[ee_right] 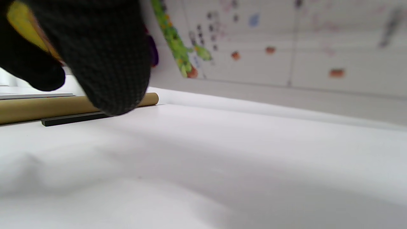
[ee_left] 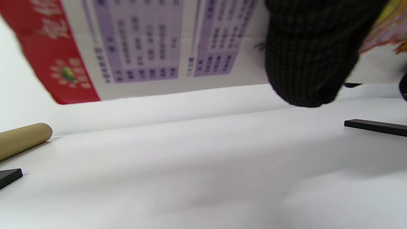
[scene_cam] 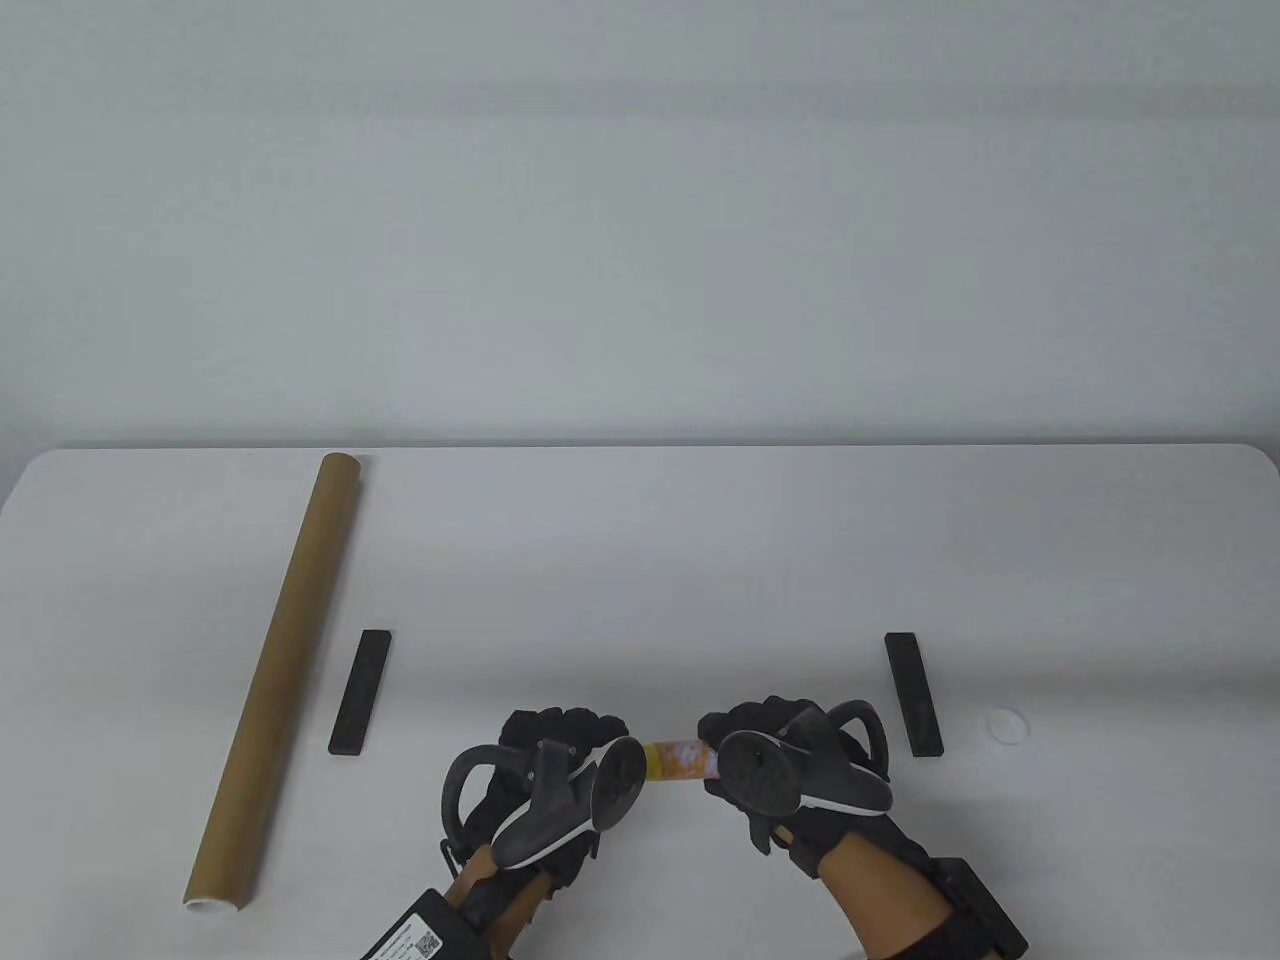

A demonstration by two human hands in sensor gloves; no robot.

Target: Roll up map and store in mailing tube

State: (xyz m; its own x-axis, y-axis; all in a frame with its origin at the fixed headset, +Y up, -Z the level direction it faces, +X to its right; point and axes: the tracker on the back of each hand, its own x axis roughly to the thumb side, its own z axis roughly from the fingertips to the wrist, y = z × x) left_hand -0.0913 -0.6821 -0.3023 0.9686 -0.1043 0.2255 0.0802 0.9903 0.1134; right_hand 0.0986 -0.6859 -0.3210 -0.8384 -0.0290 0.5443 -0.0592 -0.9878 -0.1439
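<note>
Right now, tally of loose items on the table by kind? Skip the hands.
Rolled map, held between both hands: 1
Brown mailing tube: 1
Black bars: 2, one left, one right
White round cap, right of the right bar: 1
Total: 5

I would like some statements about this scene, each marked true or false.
1. Both hands, the left hand and the right hand, hold the rolled map. True.
2. The mailing tube stands upright. False: it lies flat on the table.
3. The tube lies on the person's right. False: it lies on their left.
4. Two black bars, one near the tube and one on the right, lie on the table. True.
5. The map is already inside the tube. False: it is in the hands, apart from the tube.
</note>
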